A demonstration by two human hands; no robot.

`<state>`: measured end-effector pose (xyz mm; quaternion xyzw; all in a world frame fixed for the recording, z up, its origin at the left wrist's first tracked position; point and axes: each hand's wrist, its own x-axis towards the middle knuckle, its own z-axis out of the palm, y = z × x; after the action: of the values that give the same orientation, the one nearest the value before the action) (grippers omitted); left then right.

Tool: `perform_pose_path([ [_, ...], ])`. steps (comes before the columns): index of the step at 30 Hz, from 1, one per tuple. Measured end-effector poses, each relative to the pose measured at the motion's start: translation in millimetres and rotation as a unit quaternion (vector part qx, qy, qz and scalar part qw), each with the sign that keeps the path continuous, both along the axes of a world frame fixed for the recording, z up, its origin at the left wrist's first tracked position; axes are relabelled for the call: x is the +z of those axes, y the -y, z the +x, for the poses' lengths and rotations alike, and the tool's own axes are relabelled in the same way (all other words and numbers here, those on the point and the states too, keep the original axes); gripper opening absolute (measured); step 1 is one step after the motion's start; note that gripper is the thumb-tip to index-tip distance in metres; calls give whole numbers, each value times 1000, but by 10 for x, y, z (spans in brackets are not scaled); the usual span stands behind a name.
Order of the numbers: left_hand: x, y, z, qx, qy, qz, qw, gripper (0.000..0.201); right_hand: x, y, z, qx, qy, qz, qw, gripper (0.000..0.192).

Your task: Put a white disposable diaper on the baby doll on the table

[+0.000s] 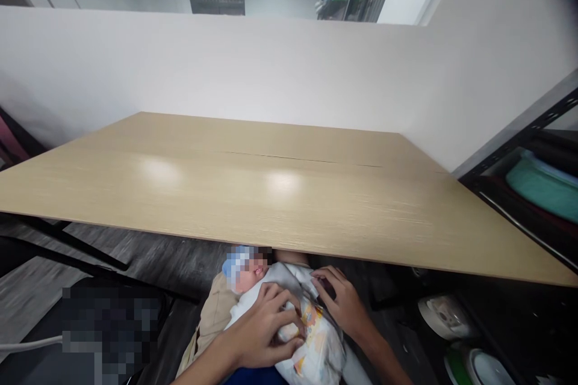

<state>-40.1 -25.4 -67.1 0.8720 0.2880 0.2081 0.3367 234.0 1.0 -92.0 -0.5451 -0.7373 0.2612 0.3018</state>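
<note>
On my lap lies a baby or baby doll (244, 302) in a white top; I cannot tell which of the two it is. Its head, in a light blue cap, points left and its face is blurred. Around its lower body is a white diaper (318, 328) with an orange and yellow print. My left hand (270, 326) curls its fingers and thumb over the near side of the diaper. At the far right side, my right hand (344, 301) bends its fingers around the edge of the white clothing (295, 277). Both palms are hidden.
A wide light wood table (271, 204) stands just ahead, its edge overhanging the lap. A black chair (108, 325) with a pale cable is at lower left. White round-lidded appliances (447, 317) and a dark rack (533, 174) with a green item are on the right.
</note>
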Motion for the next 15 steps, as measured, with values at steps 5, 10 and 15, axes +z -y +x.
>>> perform_pose_path([
  [5,80,23,-20,-23,23,-14,999,18,402,220,-348,142,-2,-50,989,26],
  [10,220,83,-250,-81,29,-101,991,14,660,353,-393,166,53,-110,979,21],
  [15,62,64,-268,-132,4,-148,980,20,672,530,57,114,75,-211,968,40],
])
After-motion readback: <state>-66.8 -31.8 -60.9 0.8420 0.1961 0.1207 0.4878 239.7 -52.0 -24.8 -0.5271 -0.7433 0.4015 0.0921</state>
